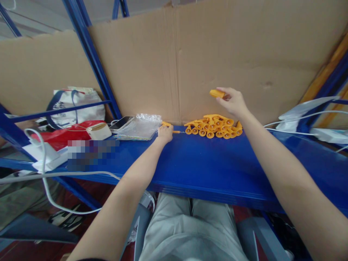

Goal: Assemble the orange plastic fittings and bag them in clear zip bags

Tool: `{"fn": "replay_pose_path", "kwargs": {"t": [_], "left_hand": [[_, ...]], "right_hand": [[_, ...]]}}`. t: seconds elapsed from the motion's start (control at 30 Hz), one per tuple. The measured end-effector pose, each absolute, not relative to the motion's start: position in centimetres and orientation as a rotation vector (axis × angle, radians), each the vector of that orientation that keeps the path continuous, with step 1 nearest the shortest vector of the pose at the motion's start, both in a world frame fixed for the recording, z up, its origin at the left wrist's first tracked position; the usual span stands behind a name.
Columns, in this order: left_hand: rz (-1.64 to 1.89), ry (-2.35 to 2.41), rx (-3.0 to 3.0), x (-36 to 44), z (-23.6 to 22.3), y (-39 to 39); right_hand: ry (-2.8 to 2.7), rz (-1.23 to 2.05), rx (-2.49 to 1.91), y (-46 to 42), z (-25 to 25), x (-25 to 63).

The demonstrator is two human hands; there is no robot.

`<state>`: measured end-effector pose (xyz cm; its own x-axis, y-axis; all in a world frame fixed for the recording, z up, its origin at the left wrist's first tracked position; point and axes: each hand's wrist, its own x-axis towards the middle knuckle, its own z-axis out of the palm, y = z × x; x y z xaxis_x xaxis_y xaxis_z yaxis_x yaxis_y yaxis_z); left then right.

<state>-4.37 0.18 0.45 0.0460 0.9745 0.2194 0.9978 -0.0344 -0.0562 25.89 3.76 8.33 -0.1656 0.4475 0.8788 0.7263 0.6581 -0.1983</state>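
My right hand (233, 101) is raised in front of the cardboard, its thumb and fingers pinching an orange plastic piece (216, 93). On the blue shelf my left hand (164, 133) is closed, fingers curled downward; what it grips, if anything, is hidden. Just beyond it lies an orange part (166, 124). Close to its right side are a short row of small orange pieces (176, 132) and some small metal springs (183, 132). Farther right sits a heap of orange trumpet-shaped plastic parts (214, 126), their flared mouths facing me, with small shiny bits inside.
Tall cardboard (231, 54) backs the blue shelf (201, 163). Left of my hand lie clear plastic bags (141, 130), a phone (122, 123), a white-and-gold device (99, 131) and a red bag (62, 139). White cables (45, 181) hang at left; a power strip (330, 136) is at right.
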Motion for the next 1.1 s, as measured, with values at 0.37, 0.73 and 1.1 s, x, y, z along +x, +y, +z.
{"fn": "replay_pose_path", "kwargs": {"t": [0.37,0.73,1.1], "left_hand": [[-0.805,-1.735,-2.121,-3.7,0.4,0.4],[-0.743,-1.338,-2.347,-2.8,0.1,0.0],[-0.704,-1.367,-2.335,-2.8,0.0,0.2]], "right_hand": [[-2.143,-0.258,-0.914,0.6,7.9,20.1],[-2.313,-0.380,-1.098,-2.4,3.5,20.5],[-2.265,-0.482,-1.506,-3.4,2.2,22.1]]}}
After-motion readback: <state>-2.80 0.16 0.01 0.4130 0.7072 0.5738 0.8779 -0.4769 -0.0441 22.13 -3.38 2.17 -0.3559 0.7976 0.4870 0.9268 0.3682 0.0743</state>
